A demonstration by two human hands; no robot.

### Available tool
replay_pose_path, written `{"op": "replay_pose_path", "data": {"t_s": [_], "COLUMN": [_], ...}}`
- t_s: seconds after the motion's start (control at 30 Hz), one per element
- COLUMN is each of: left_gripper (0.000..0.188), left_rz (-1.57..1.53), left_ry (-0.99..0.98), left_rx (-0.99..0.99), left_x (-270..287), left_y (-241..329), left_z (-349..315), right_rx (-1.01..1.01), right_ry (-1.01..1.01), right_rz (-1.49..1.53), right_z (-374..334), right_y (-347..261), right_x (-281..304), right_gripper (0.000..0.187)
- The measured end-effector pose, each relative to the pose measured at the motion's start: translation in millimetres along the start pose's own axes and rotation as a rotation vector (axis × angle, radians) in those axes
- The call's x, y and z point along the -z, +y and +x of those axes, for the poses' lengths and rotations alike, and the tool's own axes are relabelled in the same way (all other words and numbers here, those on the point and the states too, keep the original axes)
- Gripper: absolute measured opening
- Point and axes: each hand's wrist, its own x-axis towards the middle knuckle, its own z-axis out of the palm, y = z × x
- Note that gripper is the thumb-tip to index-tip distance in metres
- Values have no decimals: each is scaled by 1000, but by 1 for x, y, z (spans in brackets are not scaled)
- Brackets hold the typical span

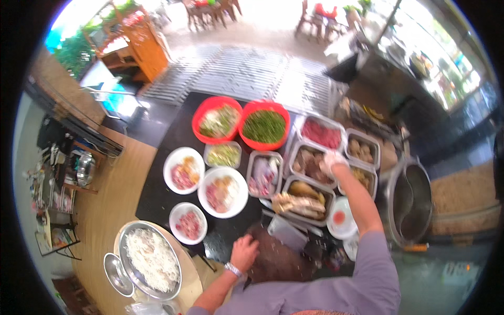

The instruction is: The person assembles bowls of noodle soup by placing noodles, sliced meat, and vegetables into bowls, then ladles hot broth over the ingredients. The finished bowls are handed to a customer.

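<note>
My right hand [331, 161], in a thin whitish glove, reaches into a metal tray of sliced dark cooked meat [307, 163]; its fingertips are too blurred to tell their grip. At the edge of a round brown chopping board [281, 262], my left hand [245, 253] rests with bare fingers lying loosely and nothing seen in them. A wide-bladed cleaver [287, 233] lies across the board's far side. Just beyond it, a tray holds pale cooked poultry pieces [300, 203]. White bowls of pinkish minced meat [223, 194] stand to the left.
Red bowls of chopped greens [264, 126] stand at the far side of the black table [157, 194]. Several metal trays, one with red meat [321, 132], crowd the right. A divided pot [411, 202] stands beyond them. White noodles [152, 259] fill a steel bowl at lower left.
</note>
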Motion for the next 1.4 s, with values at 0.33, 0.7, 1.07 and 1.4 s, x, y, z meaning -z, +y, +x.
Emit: {"op": "replay_pose_path", "data": {"t_s": [0.33,0.7,1.07,1.4], "left_gripper": [26,64,45,25], "left_rz": [-451,-516,-937,-1197], "left_ry": [312,262,178,-12], "left_rx": [-101,-219,114,318], "left_x": [54,-13,-40,-30], "left_y": [47,117,126,115], "left_z": [111,373,386,388], "right_rx": [-61,100,138,-48], "right_ry": [-204,-134,-151,-127], "right_rz": [1447,1623,1726,1773], "right_z": [-23,-48,-41,-44], "right_y": [44,45,57,50], "right_x": [-13,-1,-24,-23], "right_gripper": [27,35,38,36]}}
